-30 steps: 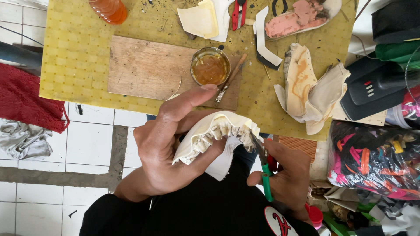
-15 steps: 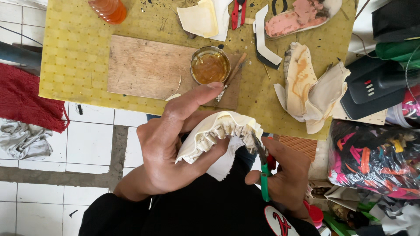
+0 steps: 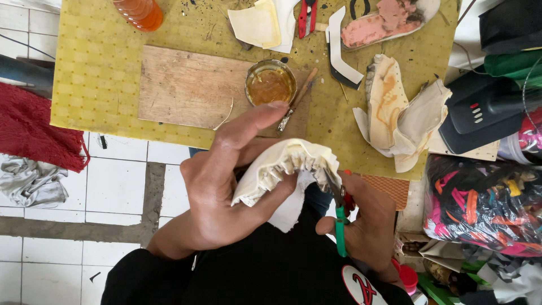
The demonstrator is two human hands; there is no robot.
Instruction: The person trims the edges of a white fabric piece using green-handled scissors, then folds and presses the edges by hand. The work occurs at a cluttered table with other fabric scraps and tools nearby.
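While the yellow work mat (image 3: 90, 85) fills the top of the view and bears nearly everything else, it lies over white floor tiles (image 3: 113, 186) with a red cloth (image 3: 34, 133) just off its left edge. On the mat rests a bare wooden board (image 3: 180, 87), and to the right of it a heap of cream shoe pieces (image 3: 395, 113) stained with glue, near a pink sole (image 3: 384, 25) at the top edge. A bag of bright coloured scraps (image 3: 480, 206) sits at the far right, below a black tool (image 3: 485, 113). Closer in, the left hand (image 3: 226, 192) cradles a cream shoe upper (image 3: 282, 166) with a notched, ruffled edge, thumb beneath and fingers wrapped round it, the forefinger stretched out toward the glue tin (image 3: 270, 83). The upper is held in the air over the person's lap, below the mat's near edge. The right hand (image 3: 367, 226) is closed round green-handled pliers (image 3: 340, 223), whose tip meets the right end of the ruffled edge; whether the tip is biting the material cannot be told. Beside the tin lies a small brush (image 3: 298, 99), an orange bottle (image 3: 140, 12) stands at the top left, and red snips (image 3: 306, 16) lie at the top
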